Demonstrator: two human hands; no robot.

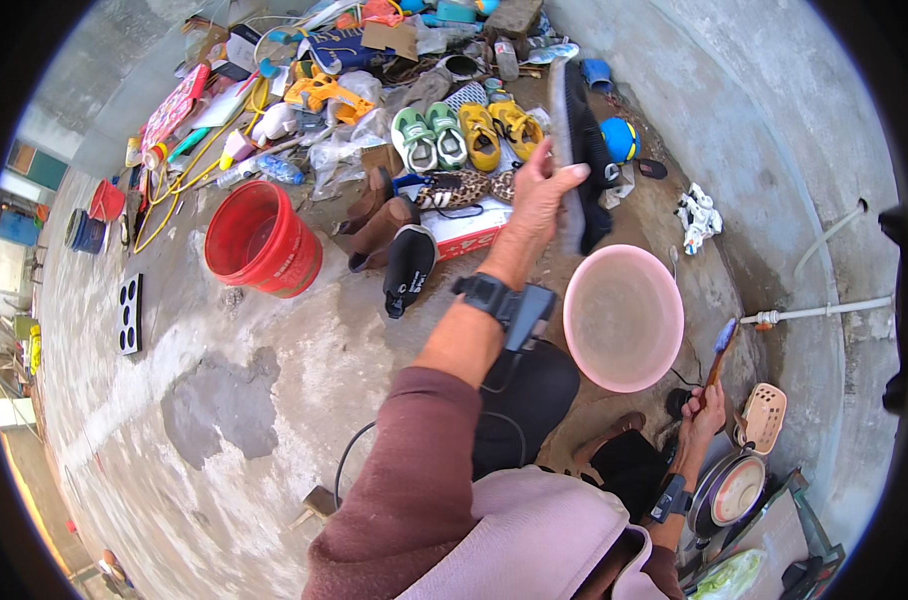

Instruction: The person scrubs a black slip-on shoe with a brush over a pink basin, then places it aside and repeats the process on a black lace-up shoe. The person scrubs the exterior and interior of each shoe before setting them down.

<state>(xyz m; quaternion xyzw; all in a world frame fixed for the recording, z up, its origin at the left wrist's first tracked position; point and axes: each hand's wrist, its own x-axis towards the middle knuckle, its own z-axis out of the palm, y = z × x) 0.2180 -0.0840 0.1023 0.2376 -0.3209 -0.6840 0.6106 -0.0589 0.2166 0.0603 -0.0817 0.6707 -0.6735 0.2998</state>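
My left hand (546, 195) is stretched forward and closed on a black shoe (588, 150) with a pale sole, held on edge left of and beyond the pink basin (578, 340). Cloudy water stands in that basin. On the right, my right hand (707, 408) grips the wooden handle of a brush (719, 358), whose whitish-blue bristle end points away from me. The fingers on the shoe's far side are hidden. Nearest the left hand are green sneakers (430, 137), yellow sneakers (496, 132) and leopard-print shoes (454, 190) on a box.
A red bucket (299, 255) stands to the left, near brown boots (382, 235) and a black shoe (410, 268). Mixed clutter lies along the far wall. A white pipe (824, 312) juts from the right wall above a plastic basket (764, 418) and a round pan (731, 490).
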